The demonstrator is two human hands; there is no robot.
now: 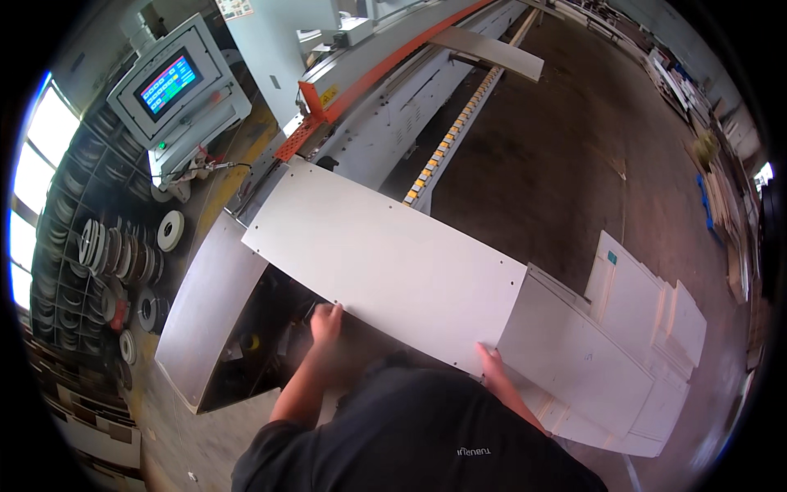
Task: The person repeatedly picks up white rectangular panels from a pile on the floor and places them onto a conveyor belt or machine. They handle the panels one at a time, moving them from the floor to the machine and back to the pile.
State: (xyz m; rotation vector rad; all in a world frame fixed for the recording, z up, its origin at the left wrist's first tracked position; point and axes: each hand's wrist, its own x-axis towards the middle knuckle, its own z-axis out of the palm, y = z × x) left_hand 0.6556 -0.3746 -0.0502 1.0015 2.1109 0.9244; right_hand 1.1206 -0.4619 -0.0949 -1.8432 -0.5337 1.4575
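The workpiece is a flat, rectangular white panel (pixel 381 246) with a smooth matte face and small dark round holes along its edges. It lies face up in front of the person, at the near end of a long grey metal machine with an orange beam (pixel 373 131). Its long axis runs obliquely, from far left to near right. The left hand (pixel 326 324) is at the panel's near long edge, fingers bunched together; the right hand (pixel 492 365) is at its near right corner, a digit laid on the edge. Whether either hand pinches the panel cannot be told, as the underside is hidden. Left of the panel, a pale, smooth sheet with a curved outline (pixel 205 303) borders a dark cavity (pixel 262 336) containing small items too dim to identify, one yellow. Right of the panel is a stack of overlapping flat white boards (pixel 623 320). Beyond the panel's far edge extends a straight row of yellow and dark blocks (pixel 447 152). Beyond its far left corner stands a grey box-shaped console with a lit screen (pixel 172 82). Farther left of the panel, a dark barred rack (pixel 56 238) holds disc-shaped rolls (pixel 115 248) set on edge.
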